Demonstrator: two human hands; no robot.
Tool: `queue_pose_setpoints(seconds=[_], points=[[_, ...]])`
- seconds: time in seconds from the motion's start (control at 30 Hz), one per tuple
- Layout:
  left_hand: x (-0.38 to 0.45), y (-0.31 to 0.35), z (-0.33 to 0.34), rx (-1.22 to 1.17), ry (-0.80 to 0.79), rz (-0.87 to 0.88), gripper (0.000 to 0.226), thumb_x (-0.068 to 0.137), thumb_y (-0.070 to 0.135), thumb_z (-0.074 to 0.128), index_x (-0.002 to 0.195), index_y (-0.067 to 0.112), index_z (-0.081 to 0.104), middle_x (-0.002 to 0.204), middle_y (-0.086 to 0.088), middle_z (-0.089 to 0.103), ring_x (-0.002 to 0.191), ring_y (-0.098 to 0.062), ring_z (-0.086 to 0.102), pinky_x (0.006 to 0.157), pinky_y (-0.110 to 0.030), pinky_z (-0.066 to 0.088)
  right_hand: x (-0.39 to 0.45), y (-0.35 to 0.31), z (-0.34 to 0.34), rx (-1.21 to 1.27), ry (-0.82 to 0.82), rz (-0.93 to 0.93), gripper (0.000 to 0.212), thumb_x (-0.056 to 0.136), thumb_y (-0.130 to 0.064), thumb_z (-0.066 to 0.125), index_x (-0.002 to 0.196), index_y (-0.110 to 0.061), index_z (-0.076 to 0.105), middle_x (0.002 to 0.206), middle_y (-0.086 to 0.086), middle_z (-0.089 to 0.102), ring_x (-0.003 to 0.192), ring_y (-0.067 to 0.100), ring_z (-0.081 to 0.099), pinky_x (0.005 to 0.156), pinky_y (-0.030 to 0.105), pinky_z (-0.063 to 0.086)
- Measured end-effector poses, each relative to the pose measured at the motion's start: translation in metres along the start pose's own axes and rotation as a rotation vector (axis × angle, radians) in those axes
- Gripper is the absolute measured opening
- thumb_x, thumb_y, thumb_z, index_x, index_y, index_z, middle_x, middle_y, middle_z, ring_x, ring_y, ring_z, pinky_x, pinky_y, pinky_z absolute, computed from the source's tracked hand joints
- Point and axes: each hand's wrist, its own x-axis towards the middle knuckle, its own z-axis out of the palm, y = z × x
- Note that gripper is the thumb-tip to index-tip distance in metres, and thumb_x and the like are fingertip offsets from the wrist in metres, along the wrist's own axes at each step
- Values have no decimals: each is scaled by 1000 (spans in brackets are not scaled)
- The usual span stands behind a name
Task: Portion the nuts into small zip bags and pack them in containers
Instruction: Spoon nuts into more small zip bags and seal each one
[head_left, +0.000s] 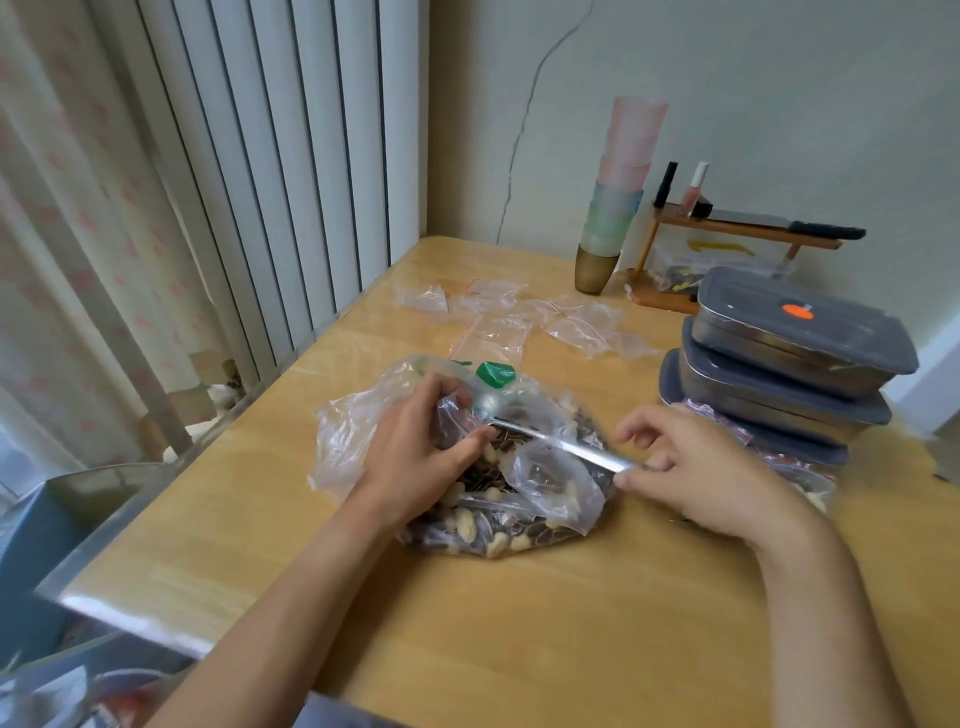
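- Gripping the large clear nut bag (540, 483) at its mouth, the left hand (415, 457) has fingers curled over the plastic, thumb tip pressed at the near end of the bag's shiny seal strip.
- The right hand (696, 467) pinches the other end of that strip between thumb and forefinger; its remaining fingers are loosely curled above the strip.
- The seal strip (561, 441) runs taut from the left thumb to the right fingertips.
- Under and between both sets of fingers, the bag lies on the wooden table (519, 623), filled with pale nuts and dark seeds.
- A green clip (496, 374) sits on the plastic just beyond the left fingers.
- Empty small zip bags (519, 317) lie scattered well beyond the fingertips, toward the wall.
- Three stacked metal containers with grey lids (789, 358) stand beyond the right fingers; a filled bag shows beneath and beside the stack.
- A stack of upturned pastel cups (618, 202) and a small wooden rack (727, 244) stand against the far wall.
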Motion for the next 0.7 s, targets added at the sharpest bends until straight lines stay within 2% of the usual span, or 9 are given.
queue_pose_setpoints(seconds=[0.07,0.17,0.23,0.3,0.37,0.47,0.53,0.63,0.7], points=[[0,1,-1,-11,7,-19,33,86,37,79,106,26,56,86,4,67,52,-7,48,55,-41,48,-4,-3,-10,339,117,9,28,85,-11,84,103,-25,67,98,1,68,64,6,66,53,19,50],[0,2,-3,5,29,-7,31,87,35,79,107,26,57,98,12,67,66,0,56,61,-31,50,2,-18,-15,777,319,-61,25,84,-9,80,107,-13,70,98,3,73,86,18,73,82,29,61],[0,4,-3,17,49,-15,30,87,35,78,108,29,57,103,16,66,68,4,57,64,-25,46,13,-39,-8,931,405,-131,16,91,-5,73,106,-8,70,94,6,72,89,21,71,87,33,62],[-1,5,-3,17,74,-44,28,86,35,76,107,31,57,104,16,67,64,-1,58,63,-29,49,29,-60,3,829,467,-152,10,100,-13,66,106,-8,71,91,4,74,85,17,72,86,36,63],[-2,9,-4,13,103,-75,27,87,34,76,106,31,57,102,14,69,65,-10,64,66,-34,55,44,-79,8,525,527,-194,23,105,-32,58,100,-13,71,87,2,73,80,16,72,80,38,62],[2,15,-8,21,147,-117,26,88,29,77,106,27,59,96,14,69,78,3,65,67,-13,48,61,-107,4,139,618,-319,34,106,-38,51,84,-14,58,72,-3,59,66,8,56,61,29,43],[7,17,-13,57,159,-161,26,89,29,76,108,23,59,98,16,68,86,14,60,67,-5,42,72,-119,0,30,546,-316,33,106,-40,49,85,-15,54,68,-5,56,63,9,53,55,24,38],[14,19,-23,199,129,-203,31,92,33,72,116,21,57,113,6,68,104,-4,61,72,-20,41,84,-121,3,33,488,-311,36,104,-37,44,84,-11,56,73,8,65,68,26,66,58,40,56],[19,21,-30,316,93,-222,35,94,34,68,122,18,55,121,0,67,113,-16,60,77,-26,40,86,-118,4,68,500,-330,35,104,-28,40,80,-7,55,71,14,65,67,32,69,56,51,59]])
